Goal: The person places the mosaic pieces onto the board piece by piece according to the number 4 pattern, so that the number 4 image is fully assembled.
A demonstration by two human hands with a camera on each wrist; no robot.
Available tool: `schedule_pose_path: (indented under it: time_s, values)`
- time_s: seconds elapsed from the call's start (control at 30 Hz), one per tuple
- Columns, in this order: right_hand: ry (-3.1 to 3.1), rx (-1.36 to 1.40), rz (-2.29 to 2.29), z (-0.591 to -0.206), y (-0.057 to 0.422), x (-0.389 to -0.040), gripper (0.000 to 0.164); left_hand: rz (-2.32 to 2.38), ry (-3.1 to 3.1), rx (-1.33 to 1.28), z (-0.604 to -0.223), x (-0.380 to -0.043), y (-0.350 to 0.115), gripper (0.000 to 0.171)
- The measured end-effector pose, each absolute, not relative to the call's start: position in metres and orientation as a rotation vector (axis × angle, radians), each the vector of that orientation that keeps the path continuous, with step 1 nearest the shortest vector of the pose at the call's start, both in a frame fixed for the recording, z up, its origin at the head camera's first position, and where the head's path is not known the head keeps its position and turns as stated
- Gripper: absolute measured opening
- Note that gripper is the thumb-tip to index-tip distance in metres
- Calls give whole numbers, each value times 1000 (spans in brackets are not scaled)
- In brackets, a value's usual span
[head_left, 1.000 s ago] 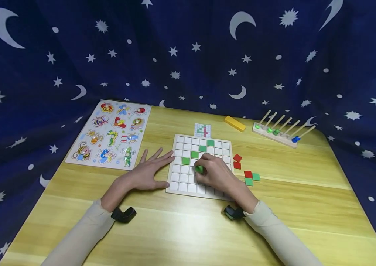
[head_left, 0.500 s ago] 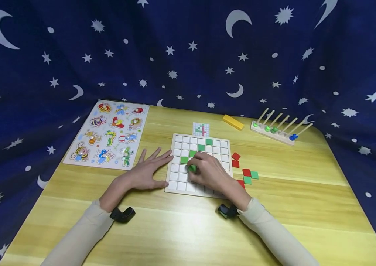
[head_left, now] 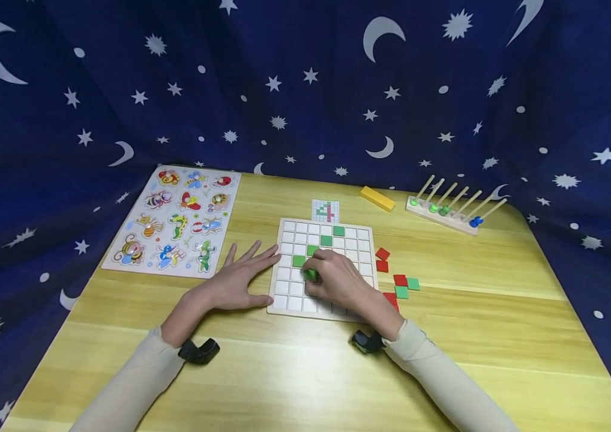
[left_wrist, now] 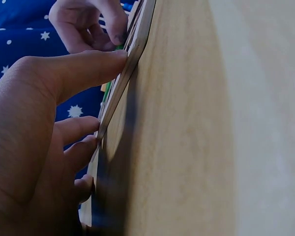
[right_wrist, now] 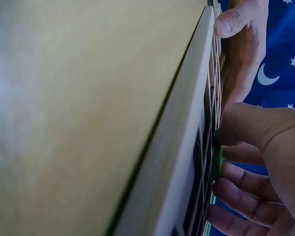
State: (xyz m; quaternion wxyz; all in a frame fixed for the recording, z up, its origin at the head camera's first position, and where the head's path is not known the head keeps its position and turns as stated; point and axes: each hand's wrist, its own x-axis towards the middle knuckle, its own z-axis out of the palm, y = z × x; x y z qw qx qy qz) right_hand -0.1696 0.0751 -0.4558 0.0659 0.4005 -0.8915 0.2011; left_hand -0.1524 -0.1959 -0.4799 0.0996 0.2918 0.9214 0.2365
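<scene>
My right hand (head_left: 338, 281) pinches a small green square tile (head_left: 311, 274) low over the white gridded board (head_left: 281, 302). In the right wrist view that green tile (right_wrist: 217, 162) sits between thumb and fingers, against the grid. Its underside and the cell below it are hidden by the hand. My left hand (head_left: 232, 285) lies at the board's left side, fingers spread, with thumb and fingertips touching the wooden edge (left_wrist: 132, 64). Several green tiles (head_left: 326, 240) form a diagonal in the board's cells. A pattern card (head_left: 326, 211) with green and red squares lies behind the board.
Loose red tiles (head_left: 400, 280) and green tiles (head_left: 413, 284) lie right of the board. An insect knob puzzle (head_left: 176, 219) is at the back left. At the back are a yellow block (head_left: 378, 198) and a pegged wooden stand (head_left: 440, 216) with green and blue beads.
My right hand has moved slightly left across the board with the green tile, uncovering red tiles by its wrist. The left hand stays at the edge. The head view has shifted a little.
</scene>
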Motion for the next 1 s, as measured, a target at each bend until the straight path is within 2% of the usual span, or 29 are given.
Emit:
schedule_pose_path:
  time_s: [0.7,1.0]
  values:
    - [-2779,1208,580,-447,81,-162,25,716,2715,870,-479,-151,-194,90]
    - [-2772,1029,626,-437,124,-157,24,717,2719,860,-480,-151,-196,91]
